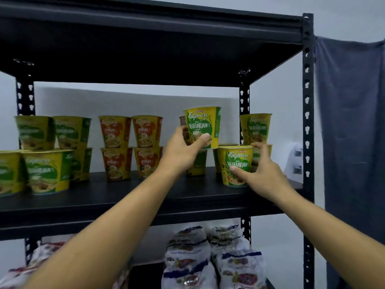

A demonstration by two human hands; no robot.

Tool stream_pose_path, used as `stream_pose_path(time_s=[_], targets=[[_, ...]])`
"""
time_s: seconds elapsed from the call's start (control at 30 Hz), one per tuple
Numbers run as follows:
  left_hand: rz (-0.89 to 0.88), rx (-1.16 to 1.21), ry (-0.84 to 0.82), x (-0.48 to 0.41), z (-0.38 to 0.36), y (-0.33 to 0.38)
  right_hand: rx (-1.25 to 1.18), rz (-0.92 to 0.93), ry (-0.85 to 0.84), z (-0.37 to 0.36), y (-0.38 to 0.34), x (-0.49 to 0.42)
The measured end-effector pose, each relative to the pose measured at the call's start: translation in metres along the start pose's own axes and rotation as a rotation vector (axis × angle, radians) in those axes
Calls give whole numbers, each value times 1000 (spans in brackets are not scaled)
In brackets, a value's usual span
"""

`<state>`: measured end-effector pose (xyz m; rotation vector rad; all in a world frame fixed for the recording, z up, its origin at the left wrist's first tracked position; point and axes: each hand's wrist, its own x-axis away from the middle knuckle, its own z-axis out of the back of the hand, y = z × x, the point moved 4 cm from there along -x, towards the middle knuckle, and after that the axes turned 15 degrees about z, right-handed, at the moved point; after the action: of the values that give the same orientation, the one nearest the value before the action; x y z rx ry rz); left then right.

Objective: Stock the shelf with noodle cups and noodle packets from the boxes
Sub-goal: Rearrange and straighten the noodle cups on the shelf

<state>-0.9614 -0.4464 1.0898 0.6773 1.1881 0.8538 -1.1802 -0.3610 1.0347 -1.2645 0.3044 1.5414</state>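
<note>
You are well into the stocking: the shelf (116, 197) already carries stacked green cups at nine o'clock and orange cups (131, 147) near the middle, and noodle packets (214, 255) fill the tier below at six o'clock (no boxes are in view, so what remains is unclear). Your left hand (183, 149) has its fingers curled around a green-and-yellow vegetarian cup (203, 127), held upright above another cup, just right of centre. Your right hand (260, 174) wraps a second vegetarian cup (236, 165) standing on the shelf at three o'clock.
</note>
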Motion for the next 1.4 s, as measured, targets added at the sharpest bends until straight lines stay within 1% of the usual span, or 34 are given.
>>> stream_pose_path(time_s=[0.13, 0.33, 0.43, 0.57, 0.7, 0.8, 0.93, 1.03, 1.13, 1.3, 1.4], targets=[[71, -106, 55, 13, 57, -29, -15, 53, -37, -25, -16, -7], [229, -287, 106, 32, 129, -66, -102, 105, -178, -60, -50, -19], [266, -356, 156, 39, 154, -77, -146, 121, -248, -79, -69, -23], [311, -375, 181, 48, 178, -84, -194, 142, -307, -101, -97, -26], [330, -381, 204, 53, 194, -87, -241, 142, -328, -122, -114, -28], [307, -392, 199, 57, 202, -87, -286, 132, -330, -134, -127, -25], [309, -375, 148, 55, 211, -91, -316, 66, -333, -144, -138, -23], [306, -296, 71, 46, 214, -95, -383, -22, -341, -150, -140, -21], [296, -249, 47, 37, 215, -100, -394, -53, -331, -156, -140, -24], [296, -368, 113, 30, 215, -97, -367, -112, -336, -165, -142, -30], [327, -432, 135, 27, 216, -93, -366, -148, -337, -171, -146, -35]])
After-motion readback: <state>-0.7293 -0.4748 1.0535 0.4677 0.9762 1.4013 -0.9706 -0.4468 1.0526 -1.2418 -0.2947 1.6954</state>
